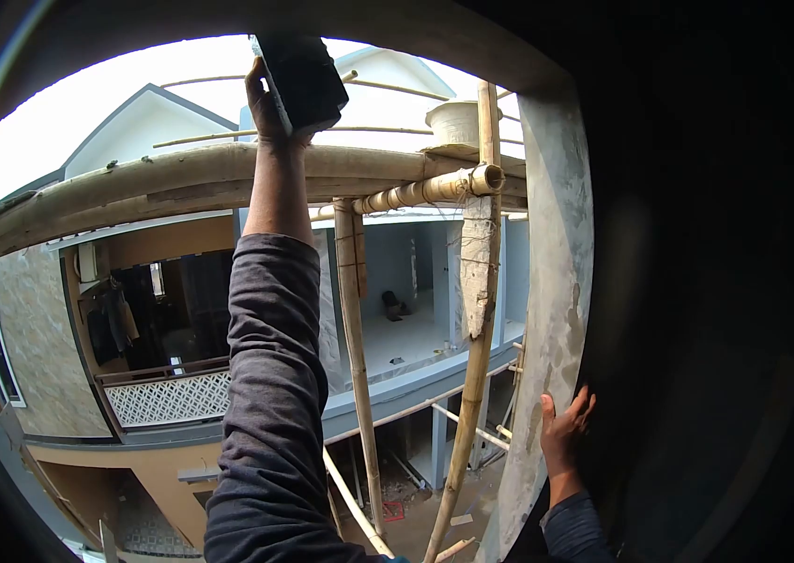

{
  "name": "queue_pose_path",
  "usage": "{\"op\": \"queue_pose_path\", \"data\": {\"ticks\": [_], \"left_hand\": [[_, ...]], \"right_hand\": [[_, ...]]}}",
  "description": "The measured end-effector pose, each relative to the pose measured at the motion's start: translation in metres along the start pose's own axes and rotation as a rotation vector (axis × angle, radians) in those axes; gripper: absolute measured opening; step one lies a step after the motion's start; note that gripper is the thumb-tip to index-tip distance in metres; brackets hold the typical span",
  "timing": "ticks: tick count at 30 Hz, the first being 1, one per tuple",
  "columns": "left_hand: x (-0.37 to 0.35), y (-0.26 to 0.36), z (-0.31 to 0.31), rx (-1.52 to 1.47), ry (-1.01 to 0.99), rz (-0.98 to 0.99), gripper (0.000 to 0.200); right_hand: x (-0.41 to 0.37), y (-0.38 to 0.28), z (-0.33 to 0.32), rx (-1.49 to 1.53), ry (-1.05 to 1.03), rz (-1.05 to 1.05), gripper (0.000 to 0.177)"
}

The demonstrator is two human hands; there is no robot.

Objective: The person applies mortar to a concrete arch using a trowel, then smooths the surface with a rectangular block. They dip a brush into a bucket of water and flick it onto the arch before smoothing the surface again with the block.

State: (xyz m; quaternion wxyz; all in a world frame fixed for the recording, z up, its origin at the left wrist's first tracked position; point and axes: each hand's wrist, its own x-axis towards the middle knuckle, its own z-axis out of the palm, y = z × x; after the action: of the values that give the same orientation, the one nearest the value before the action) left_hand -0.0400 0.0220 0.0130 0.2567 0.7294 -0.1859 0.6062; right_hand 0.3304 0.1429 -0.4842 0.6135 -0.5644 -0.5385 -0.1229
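Left hand raised overhead, gripping dark block up by the lintel, above the bamboo pole. Right hand spread flat on grey wall. Block lifted, not yet released; seemingly mid-way.

The left arm stretches straight overhead, forearm bare, the left hand with its fingers clamped shut, while the right hand sits low at the right, palm flat, fingers spread upward.
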Motion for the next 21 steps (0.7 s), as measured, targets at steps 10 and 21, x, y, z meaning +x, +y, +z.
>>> {"op": "queue_pose_path", "data": {"ticks": [10, 21], "left_hand": [[0.05, -0.013, -0.017, -0.004, -0.186, -0.142, 0.061], [0.084, -0.133, -0.031, 0.086, 0.094, -0.428, 0.04]], "right_hand": [[-0.002, 0.01, 0.014, -0.038, 0.136, -0.084, 0.083], [-0.003, 0.019, 0.017, -0.003, 0.019, -0.02, 0.083]]}}
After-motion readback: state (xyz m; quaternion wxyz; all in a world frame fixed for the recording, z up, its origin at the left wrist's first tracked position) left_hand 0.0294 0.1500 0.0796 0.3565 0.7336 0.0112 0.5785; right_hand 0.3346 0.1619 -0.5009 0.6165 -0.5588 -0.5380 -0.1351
